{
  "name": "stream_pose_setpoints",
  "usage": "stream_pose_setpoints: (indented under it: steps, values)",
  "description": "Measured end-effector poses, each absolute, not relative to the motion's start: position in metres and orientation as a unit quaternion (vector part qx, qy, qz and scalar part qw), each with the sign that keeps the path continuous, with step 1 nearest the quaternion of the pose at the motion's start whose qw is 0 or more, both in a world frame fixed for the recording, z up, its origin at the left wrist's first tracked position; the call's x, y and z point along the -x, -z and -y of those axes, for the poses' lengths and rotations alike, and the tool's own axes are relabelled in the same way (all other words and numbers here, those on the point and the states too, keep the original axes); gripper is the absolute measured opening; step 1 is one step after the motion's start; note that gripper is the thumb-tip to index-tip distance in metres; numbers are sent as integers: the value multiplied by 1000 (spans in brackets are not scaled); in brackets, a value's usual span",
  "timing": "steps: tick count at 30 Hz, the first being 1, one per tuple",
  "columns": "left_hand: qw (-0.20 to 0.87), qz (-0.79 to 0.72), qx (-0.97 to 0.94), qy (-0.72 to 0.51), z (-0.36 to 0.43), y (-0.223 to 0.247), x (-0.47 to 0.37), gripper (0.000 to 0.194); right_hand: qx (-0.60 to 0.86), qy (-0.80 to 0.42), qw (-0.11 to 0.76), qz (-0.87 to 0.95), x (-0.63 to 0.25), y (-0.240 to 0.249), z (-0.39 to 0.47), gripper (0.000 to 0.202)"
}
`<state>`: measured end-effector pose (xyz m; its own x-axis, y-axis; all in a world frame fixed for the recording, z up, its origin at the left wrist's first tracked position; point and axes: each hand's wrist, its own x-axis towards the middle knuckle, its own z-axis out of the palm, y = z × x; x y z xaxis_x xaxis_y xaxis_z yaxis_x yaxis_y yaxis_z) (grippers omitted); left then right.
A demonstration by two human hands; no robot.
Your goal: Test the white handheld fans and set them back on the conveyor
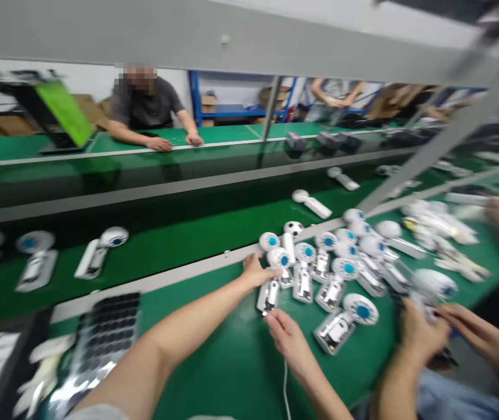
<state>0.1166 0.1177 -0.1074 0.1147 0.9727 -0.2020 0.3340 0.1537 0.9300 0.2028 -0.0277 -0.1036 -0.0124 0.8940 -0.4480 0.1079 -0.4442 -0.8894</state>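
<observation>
My left hand (255, 273) is closed on a white device (270, 294) with a round head, a blue disc at its centre and an open handle with parts inside. The handle points toward me, just above the green table. At its lower end, the fingertips of my right hand (288, 335) pinch the end of a white cable (285, 385), which hangs down from that hand. The plug is hidden by my fingers, so I cannot tell whether it is in the device. Several similar devices (304, 280) lie to the right, and one has a football-patterned head (293, 229).
Beyond a metal rail, a green conveyor belt (166, 233) carries more devices (103, 248). A black-dotted sheet (104, 338) lies at left. A co-worker's hands (428, 329) work close on my right, near white gloves (459, 259). A slanted post (428, 146) crosses at right.
</observation>
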Motion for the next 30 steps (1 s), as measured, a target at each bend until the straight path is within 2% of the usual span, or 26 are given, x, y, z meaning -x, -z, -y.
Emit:
stream_pose_setpoints:
  steps: [4, 6, 8, 9, 11, 16, 19, 23, 27, 30]
  values:
    - [305, -679, -548, -382, -156, 86, 7, 52, 613, -619, 336, 358, -199, 104, 24, 38]
    - [200, -749, -503, -383, -174, 75, 82, 63, 611, -627, 328, 356, -195, 103, 24, 39]
    - [36, -868, -421, -263, -185, 70, 147, 74, 609, -631, 317, 362, -190, 101, 23, 39]
    - [23, -889, -414, -194, -188, 71, 172, 78, 607, -632, 312, 367, -188, 100, 22, 39]
    - [32, -896, -423, -130, -187, 78, 206, 78, 603, -634, 303, 378, -183, 98, 18, 39]
    - [40, -874, -472, -109, -177, 95, 220, 75, 601, -620, 281, 420, -173, 96, 7, 36]
    - [134, -854, -464, -193, -173, 88, 204, 74, 594, -609, 277, 447, -167, 94, 3, 34]
    - [285, -789, -448, -309, -148, 73, 152, 65, 579, -589, 282, 488, -156, 83, 4, 29]
    - [601, -608, -322, -406, -95, 59, 77, 59, 556, -539, 294, 561, -144, 61, 10, 27]
    - [695, -518, -253, -430, -60, 48, 35, 54, 537, -510, 297, 602, -136, 47, 15, 23]
